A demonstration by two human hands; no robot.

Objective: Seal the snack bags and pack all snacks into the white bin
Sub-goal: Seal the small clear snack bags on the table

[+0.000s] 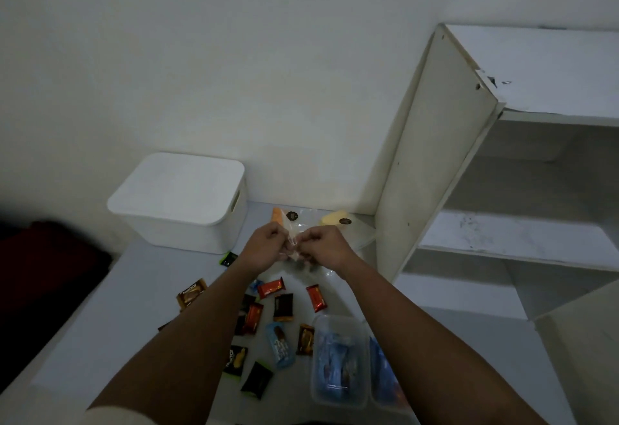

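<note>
Both the left hand and right hand pinch the thin, limp, likely slippery clear snack bag at its top edge.

A white shelving unit is seen at the right, set against a plain white wall. Its side panel is marked by small screw holes, and chipped, scuffed paint is noted on its top board. Two open shelves are visible, the upper one in shadow. A dark red object is seen at the far left; it cannot be identified.
</note>
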